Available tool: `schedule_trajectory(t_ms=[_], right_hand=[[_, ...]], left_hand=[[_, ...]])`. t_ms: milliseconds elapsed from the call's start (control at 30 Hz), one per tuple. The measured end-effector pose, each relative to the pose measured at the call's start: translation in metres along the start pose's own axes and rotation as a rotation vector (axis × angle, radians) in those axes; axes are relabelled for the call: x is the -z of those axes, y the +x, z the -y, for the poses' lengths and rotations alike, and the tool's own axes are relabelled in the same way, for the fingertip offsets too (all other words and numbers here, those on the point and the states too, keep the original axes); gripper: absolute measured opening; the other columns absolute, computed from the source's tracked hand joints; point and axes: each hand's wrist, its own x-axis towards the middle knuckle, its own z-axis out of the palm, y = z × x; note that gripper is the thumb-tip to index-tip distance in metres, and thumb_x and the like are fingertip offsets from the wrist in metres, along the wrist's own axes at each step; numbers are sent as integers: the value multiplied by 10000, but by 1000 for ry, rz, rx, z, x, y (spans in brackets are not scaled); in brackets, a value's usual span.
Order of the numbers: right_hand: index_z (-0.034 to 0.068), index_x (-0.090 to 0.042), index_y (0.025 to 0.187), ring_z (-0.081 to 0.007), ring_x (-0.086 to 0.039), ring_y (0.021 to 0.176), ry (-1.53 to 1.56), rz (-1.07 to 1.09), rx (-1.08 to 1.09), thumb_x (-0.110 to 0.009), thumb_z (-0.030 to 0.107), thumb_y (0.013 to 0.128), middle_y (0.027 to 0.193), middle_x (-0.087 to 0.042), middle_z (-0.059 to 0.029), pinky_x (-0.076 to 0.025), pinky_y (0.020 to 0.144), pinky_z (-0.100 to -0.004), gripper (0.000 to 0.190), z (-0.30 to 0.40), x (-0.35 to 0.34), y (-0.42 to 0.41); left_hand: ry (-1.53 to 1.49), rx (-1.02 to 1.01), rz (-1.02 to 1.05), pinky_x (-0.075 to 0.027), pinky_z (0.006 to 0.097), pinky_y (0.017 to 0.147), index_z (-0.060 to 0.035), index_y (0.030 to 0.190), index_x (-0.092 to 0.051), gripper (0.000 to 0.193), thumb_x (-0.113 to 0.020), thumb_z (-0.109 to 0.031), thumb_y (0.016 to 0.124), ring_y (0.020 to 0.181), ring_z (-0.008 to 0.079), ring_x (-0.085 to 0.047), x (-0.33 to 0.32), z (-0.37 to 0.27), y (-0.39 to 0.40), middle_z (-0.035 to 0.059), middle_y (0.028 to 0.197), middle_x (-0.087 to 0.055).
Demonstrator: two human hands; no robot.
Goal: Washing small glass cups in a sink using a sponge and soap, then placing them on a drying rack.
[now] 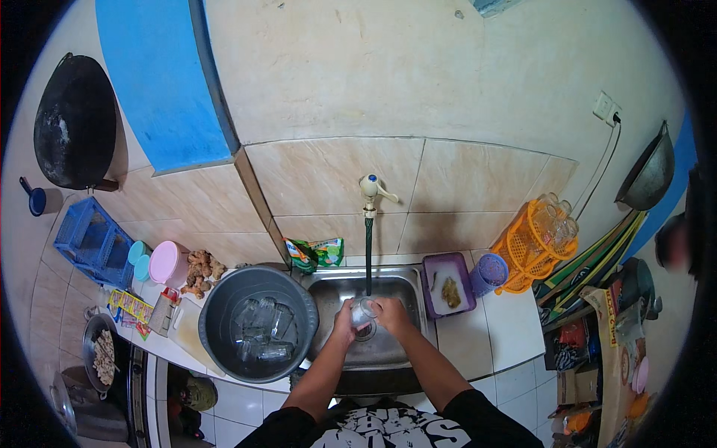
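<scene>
A clear drinking glass (361,312) is held between both hands over the stainless steel sink (392,350). My left hand (347,320) grips its left side, and my right hand (390,315) holds the right side near the rim. Just behind the glass hangs the end of a dark hose (368,257), fixed to the wall tap (370,193). Left of the sink, a large grey plastic basin (213,336) holds several clear glasses (274,322). To the right, an orange plastic basket (507,246) carries several more glasses (552,224).
A purple tray (430,280) with a scrubber and a purple perforated cup (490,273) stand right of the sink. Green packets (327,252) lie behind it. A pink container (167,263), ginger root (200,269), a grater (162,315) and a blue basket (95,241) are at left.
</scene>
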Motion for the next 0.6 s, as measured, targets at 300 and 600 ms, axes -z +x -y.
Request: schedule_trajectory(t_ms=[300,600], right_hand=[[-4,-664,882,-373,-674,701,252,200,-309,-644,202,919,779,-660,-220,-533,665,-413,211,24,16,-1],[6,-695,918,-376,-679,781,15,187,-125,-624,188,926,840,-681,-214,-522,696,-433,195,17,6,0]], left_hand=[[-6,36,17,-565,382,732,-174,1140,-630,437,-503,-526,914,933,214,-670,-2,-8,-2,38,1014,-698],[-13,86,60,-574,414,766,-143,1210,-572,497,-531,-531,903,973,232,-659,6,-6,-6,87,1094,-662]])
